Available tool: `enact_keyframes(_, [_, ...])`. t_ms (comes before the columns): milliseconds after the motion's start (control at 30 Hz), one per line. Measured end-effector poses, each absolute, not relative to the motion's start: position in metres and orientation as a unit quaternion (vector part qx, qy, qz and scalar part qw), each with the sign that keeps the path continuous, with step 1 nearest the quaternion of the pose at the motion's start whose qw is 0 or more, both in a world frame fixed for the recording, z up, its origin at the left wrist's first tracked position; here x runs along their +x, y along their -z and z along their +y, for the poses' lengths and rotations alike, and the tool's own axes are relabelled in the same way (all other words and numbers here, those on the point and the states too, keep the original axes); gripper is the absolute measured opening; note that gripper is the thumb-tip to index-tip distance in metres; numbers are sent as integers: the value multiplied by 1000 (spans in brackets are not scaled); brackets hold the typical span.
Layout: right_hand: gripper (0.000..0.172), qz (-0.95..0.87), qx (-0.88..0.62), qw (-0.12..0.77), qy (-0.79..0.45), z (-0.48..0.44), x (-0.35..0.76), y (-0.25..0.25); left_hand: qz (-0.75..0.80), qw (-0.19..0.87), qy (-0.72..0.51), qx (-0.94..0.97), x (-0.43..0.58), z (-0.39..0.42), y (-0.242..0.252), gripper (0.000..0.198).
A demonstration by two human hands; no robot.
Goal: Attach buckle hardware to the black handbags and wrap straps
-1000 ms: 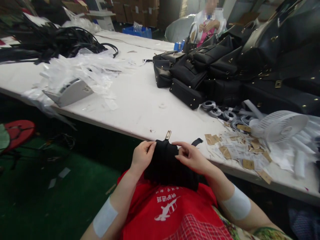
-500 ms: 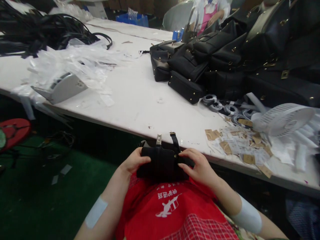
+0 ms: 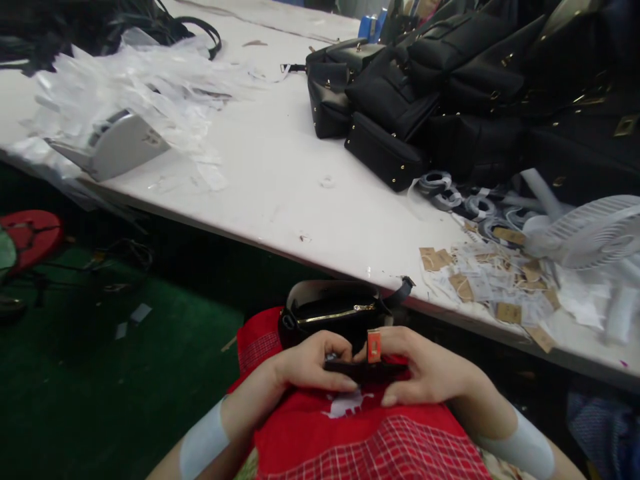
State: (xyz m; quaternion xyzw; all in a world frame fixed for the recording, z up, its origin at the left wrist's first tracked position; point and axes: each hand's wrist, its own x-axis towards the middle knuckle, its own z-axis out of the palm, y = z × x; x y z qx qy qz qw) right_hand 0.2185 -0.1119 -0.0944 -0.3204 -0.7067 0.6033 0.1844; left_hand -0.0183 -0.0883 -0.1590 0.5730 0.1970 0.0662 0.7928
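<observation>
A small black handbag (image 3: 325,327) rests on my lap against the table's front edge, its flap folded back toward me. Its gold zipper (image 3: 335,314) shows along the top and looks closed. My left hand (image 3: 317,363) grips the left part of the flap (image 3: 367,371), thumb on the near side. On the right, my right hand (image 3: 425,370) has its fingers round the same flap, beside an orange-red clasp piece (image 3: 374,347). A short black strap (image 3: 399,293) with a buckle sticks out at the bag's right end. The fingertips behind the flap are partly hidden.
Black handbags (image 3: 385,150) are piled at the back right of the white table (image 3: 270,193). Near them lie coiled straps (image 3: 445,190), brown tags (image 3: 463,287) and a white fan (image 3: 595,233). A tape dispenser (image 3: 127,147) and clear plastic strips (image 3: 150,87) lie left.
The handbag's flap has been opened toward me, baring the zipper. Both hands have moved from the bag's sides onto the flap, nearer my body. The view has tilted down.
</observation>
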Motion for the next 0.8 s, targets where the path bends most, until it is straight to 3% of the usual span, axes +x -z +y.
enact_keyframes(100, [24, -698, -285, 149, -640, -113, 216, 97, 180, 795, -34, 578, -10, -91, 158, 50])
enact_keyframes(200, [23, -689, -278, 112, -660, -114, 220, 103, 162, 812, -18, 560, -3, -91, 154, 58])
enact_keyframes(300, [30, -647, -340, 126, -670, -117, 219, 110, 255, 824, -91, 499, 0, -88, 149, 61])
enact_keyframes(433, [37, -581, -394, 171, -691, -119, 209, 120, 422, 755, -206, 458, 6, -85, 145, 49])
enact_keyframes(600, [41, -536, -368, 187, -736, -119, 205, 130, 431, 754, -219, 446, 13, -81, 137, 43])
enact_keyframes(800, [45, -499, -364, 180, -765, -116, 206, 134, 439, 587, -211, 647, 17, -64, 120, 15])
